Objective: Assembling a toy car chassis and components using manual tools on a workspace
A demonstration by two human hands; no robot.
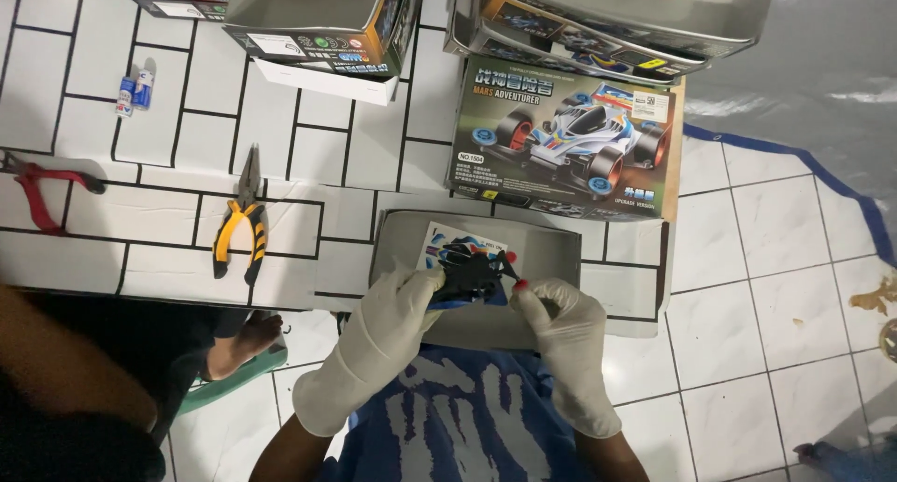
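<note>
Your left hand (397, 304) and right hand (561, 318), fingers closed, hold the black chassis (470, 269) over the near grey tray (551, 248); no wheels or body fitted yet, I judge.

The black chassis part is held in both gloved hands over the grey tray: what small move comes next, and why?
Probably steady the black chassis part with the left hand while the right hand presses its small red-tipped piece in. Both hands already pinch it above the grey tray, and the pliers lie untouched.

Blk chassis (470, 272), yel/blk pliers (240, 222)
</note>
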